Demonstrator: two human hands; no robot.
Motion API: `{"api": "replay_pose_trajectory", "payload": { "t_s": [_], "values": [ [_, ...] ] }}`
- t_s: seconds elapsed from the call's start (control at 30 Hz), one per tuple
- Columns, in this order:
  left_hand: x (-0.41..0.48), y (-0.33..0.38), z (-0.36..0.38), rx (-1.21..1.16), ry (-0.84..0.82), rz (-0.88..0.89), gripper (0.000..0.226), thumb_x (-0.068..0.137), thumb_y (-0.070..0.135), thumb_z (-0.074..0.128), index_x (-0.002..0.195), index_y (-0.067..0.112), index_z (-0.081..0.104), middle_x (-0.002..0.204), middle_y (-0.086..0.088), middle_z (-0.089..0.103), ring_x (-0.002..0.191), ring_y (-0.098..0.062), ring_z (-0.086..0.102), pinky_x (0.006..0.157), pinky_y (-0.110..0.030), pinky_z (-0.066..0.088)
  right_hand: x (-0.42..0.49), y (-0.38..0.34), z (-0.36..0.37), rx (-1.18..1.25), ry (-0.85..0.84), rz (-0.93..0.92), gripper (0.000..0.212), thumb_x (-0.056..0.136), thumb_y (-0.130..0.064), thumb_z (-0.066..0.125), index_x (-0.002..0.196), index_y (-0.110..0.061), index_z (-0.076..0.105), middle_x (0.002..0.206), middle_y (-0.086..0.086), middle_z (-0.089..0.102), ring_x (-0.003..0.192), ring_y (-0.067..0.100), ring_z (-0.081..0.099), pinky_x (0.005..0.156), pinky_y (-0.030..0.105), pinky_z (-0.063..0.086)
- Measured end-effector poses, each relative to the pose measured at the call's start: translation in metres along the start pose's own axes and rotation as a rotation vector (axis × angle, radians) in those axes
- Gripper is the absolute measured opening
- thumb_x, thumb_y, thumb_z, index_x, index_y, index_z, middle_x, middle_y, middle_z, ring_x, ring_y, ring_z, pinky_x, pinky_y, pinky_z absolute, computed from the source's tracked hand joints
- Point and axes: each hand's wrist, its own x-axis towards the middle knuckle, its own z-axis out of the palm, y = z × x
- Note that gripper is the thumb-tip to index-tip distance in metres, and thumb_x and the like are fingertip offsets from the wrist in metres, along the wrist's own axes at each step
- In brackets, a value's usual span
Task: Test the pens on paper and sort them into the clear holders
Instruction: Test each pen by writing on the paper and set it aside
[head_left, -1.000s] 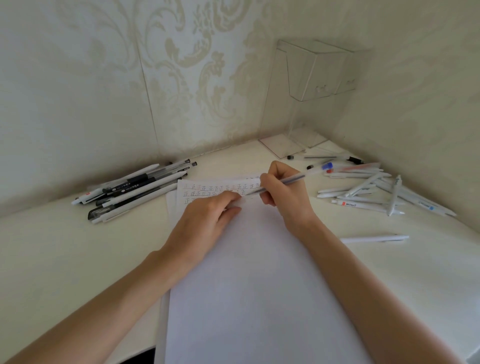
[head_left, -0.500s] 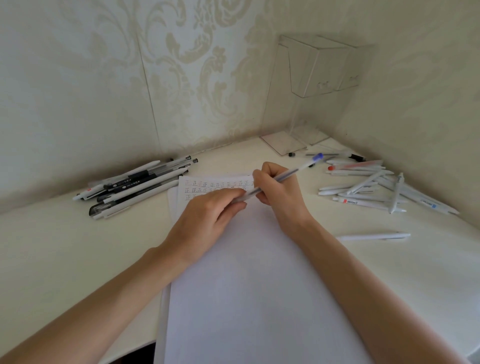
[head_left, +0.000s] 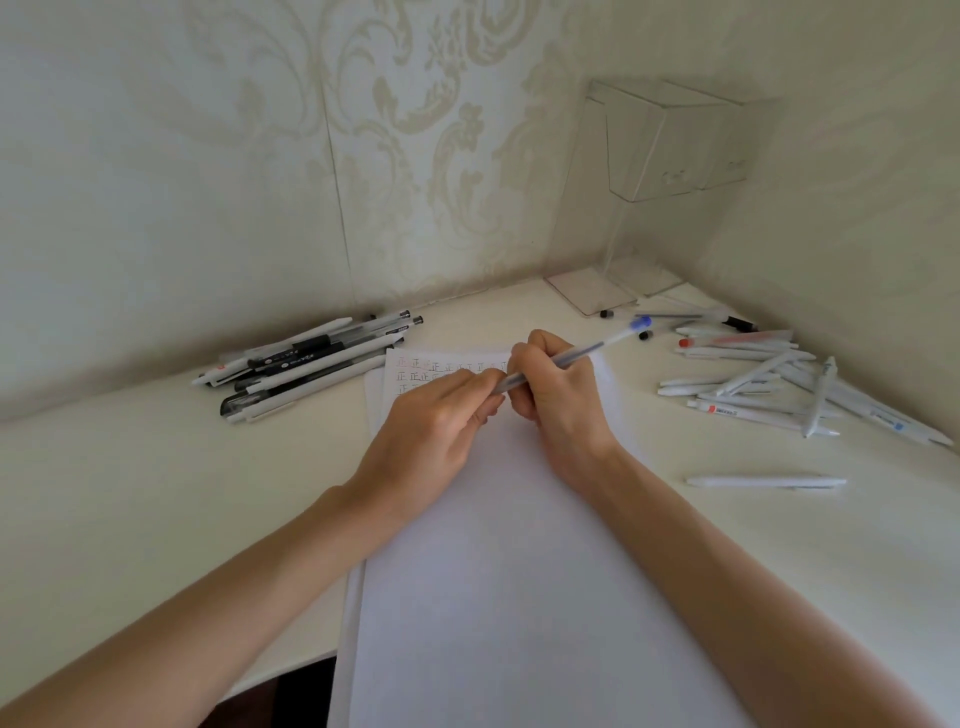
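Since earlier: left hand (head_left: 436, 431) came off white paper sheet (head_left: 509, 571) to the tip. Right hand (head_left: 558, 395) grips clear-barrelled blue-ended pen (head_left: 587, 349) mid-barrel above sheet; left fingertips (head_left: 488, 404) pinch its tip, likely capping before sorting.

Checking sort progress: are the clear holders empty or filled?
Empty: nothing shows inside the clear holders; the pens lie loose on the table.
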Motion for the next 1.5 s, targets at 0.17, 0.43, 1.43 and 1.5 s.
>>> {"api": "replay_pose_trajectory", "payload": {
  "t_s": [0.17,0.43,1.43,1.5],
  "values": [
    [0.015,-0.017,-0.023,0.027,0.118,-0.152,0.028,0.095,0.022,0.044,0.107,0.005,0.063,0.08,-0.009,0.059,0.072,-0.022,0.057,0.065,-0.031,0.041,0.009,-0.002,-0.009,-0.04,-0.117,0.046,0.048,0.076,-0.057,0.056,0.092,-0.011,0.054,0.055,-0.002,0.051,0.049,0.012,0.038,0.051,0.027,0.03],
    [-0.018,-0.079,-0.09,0.511,0.257,-0.62,0.023,0.088,0.007,0.054,0.106,0.007,0.067,0.102,-0.019,0.061,0.097,-0.041,0.051,0.083,-0.045,0.038,0.013,0.002,-0.017,-0.203,-0.047,0.001,0.023,0.093,-0.034,0.056,0.094,-0.011,0.055,0.059,0.0,0.058,0.052,0.015,0.041,0.049,0.026,0.033],
    [0.008,-0.011,0.026,0.138,-0.422,-0.043,0.053,0.087,0.047,0.027,0.122,0.022,0.059,0.132,0.006,0.051,0.121,-0.014,0.045,0.1,-0.016,0.02,0.054,0.015,-0.175,-1.481,0.301,-0.43,0.007,0.079,-0.004,0.067,0.083,-0.004,0.072,0.086,0.016,0.063,0.089,0.04,0.055,0.086,0.039,0.037],
    [0.01,-0.01,0.025,0.128,-0.386,-0.034,0.049,0.088,0.043,0.031,0.117,0.02,0.062,0.126,0.004,0.056,0.115,-0.016,0.051,0.099,-0.022,0.029,0.052,0.011,-0.168,-1.467,0.348,-0.605,0.009,0.08,-0.011,0.062,0.08,-0.005,0.07,0.086,0.014,0.063,0.084,0.037,0.057,0.081,0.035,0.038]
  ]
}}
